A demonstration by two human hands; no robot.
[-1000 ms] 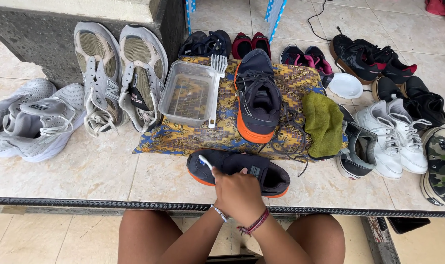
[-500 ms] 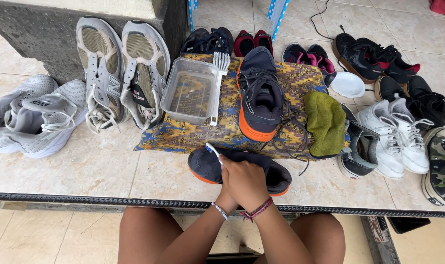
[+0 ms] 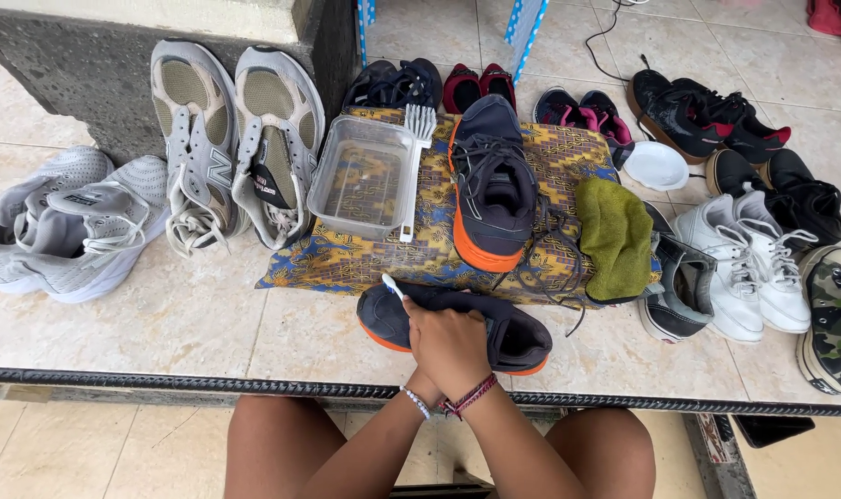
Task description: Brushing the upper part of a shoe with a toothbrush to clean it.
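Observation:
A dark navy shoe [image 3: 513, 337] with an orange sole lies on its side at the near edge of the tiled ledge. My right hand [image 3: 450, 344], with a red thread bracelet at the wrist, is closed over the middle of the shoe and grips a toothbrush [image 3: 391, 285]. The white and blue brush head sticks out to the upper left over the shoe's toe end. My left hand [image 3: 423, 383], with a white bead bracelet at the wrist, is tucked under the right hand, so its fingers are hidden. The matching navy shoe [image 3: 490, 180] stands on a patterned cloth [image 3: 347, 263].
On the cloth are a clear plastic tub [image 3: 360, 176] with a white brush [image 3: 415, 157] leaning on it, and a green rag [image 3: 615, 236]. Grey sneakers [image 3: 65, 226] [image 3: 226, 148] lie left, white sneakers [image 3: 753, 259] and dark shoes [image 3: 698, 111] right. A white bowl [image 3: 656, 164] sits behind the rag.
The toothbrush head has shifted slightly up and to the right over the toe end of the shoe. Both hands have stayed on the shoe.

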